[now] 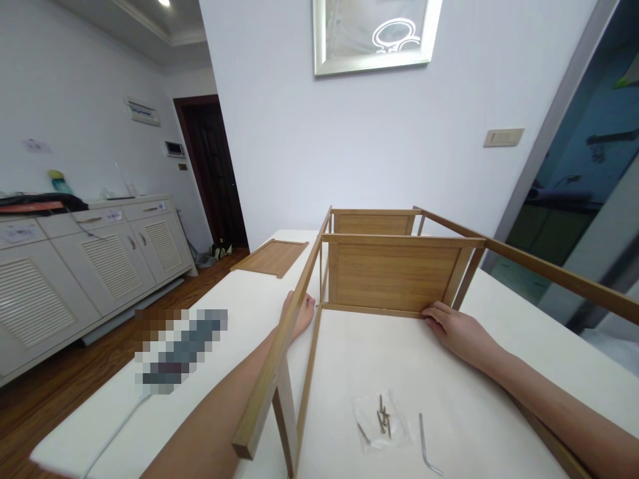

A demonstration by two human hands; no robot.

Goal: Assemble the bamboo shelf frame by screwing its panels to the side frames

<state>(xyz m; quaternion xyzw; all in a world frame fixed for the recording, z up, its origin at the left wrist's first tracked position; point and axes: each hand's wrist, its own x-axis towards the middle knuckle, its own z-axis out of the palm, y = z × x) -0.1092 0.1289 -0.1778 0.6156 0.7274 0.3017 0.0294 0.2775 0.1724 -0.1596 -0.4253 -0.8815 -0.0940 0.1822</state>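
The right grip (446,326) pinches 1 lower corner of the wooden panel (392,273), whose long axis runs leftward towards the left grip (305,315), curled beside the frame (559,275), its hold unclear.

Frame (277,352) on a table (349,359), a near panel (389,273) standing in it, a far panel (373,223) behind.
The left hand (301,318) is at the frame's left side, near the lower left corner of the near panel; the right hand (455,331) touches that panel's lower right end. In front of it, screws (383,416) lie in or on a bag (399,432), a hex key (423,439) to their right. A loose panel (271,257) lies beyond the left hand, left of the frame. A wall (379,146) rises behind; a cabinet (110,259) stands far left.
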